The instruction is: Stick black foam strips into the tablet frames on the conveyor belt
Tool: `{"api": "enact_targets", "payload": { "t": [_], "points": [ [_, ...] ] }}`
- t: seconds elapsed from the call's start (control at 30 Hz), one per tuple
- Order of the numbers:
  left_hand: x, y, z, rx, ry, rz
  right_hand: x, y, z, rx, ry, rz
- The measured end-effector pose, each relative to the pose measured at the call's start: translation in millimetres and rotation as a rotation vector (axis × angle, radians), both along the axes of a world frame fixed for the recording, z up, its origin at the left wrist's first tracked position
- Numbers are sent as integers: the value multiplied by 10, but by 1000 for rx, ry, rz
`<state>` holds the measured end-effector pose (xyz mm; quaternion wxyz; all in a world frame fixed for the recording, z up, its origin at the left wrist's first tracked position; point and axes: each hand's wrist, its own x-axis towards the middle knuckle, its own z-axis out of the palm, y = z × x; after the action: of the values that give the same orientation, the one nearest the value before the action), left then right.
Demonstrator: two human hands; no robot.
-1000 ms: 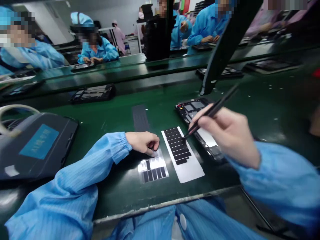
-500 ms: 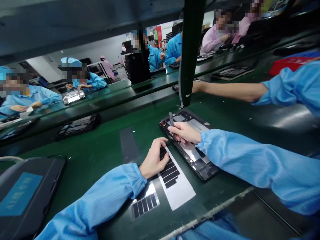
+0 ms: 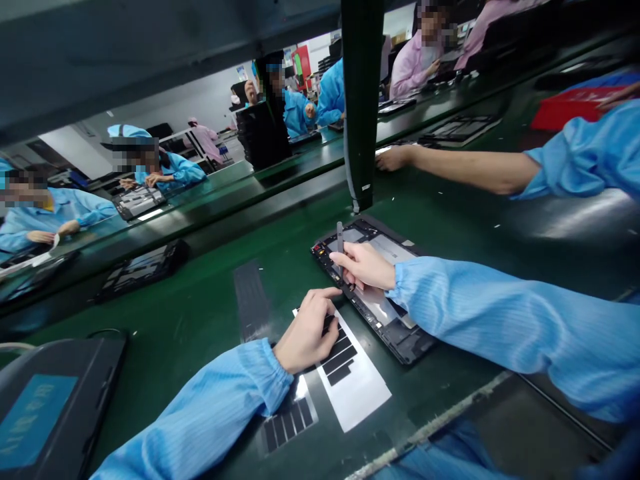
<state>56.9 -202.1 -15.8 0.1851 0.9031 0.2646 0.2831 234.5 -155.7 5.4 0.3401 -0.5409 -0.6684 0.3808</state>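
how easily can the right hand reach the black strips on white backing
Probably yes: the right hand is just beside the white backing sheet, nothing between, though the left hand covers its upper strips.

The green desk (image 3: 210,300) carried an opened tablet frame (image 3: 375,320) at one o'clock, a white sheet of black strips (image 3: 357,397) just beside it, a glossy strip sheet (image 3: 287,423) at twelve, a dark strip (image 3: 251,300) at eleven, and a black case (image 3: 55,413) at nine.

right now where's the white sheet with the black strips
The white paper sheet of black strips lies at lower centre of the head view, under the left hand, beside the black tablet frame.
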Motion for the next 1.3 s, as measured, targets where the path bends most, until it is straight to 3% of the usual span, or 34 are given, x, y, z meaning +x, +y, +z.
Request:
{"api": "enact_targets", "payload": {
  "t": [0.4, 0.6, 0.77, 0.97, 1.13, 1.3],
  "points": [
    [2, 14, 17, -28, 124, -102, -3, 5, 2, 5, -19, 20],
    [26, -8, 40, 74, 200, -32, -6, -5, 21, 57, -76, 44],
    [94, -7, 32, 158, 251, 16, -15, 14, -10, 30, 102, 48],
    [134, -79, 23, 229, 306, -94, -3, 46, -82, -18, 206, 53],
    [85, -103, -31, 145, 158, 8, -1, 53, -95, -32, 253, 55],
    [187, -184, -85, -45, 33, 39, 1, 69, -100, -66, 272, 49]
  ]
}}
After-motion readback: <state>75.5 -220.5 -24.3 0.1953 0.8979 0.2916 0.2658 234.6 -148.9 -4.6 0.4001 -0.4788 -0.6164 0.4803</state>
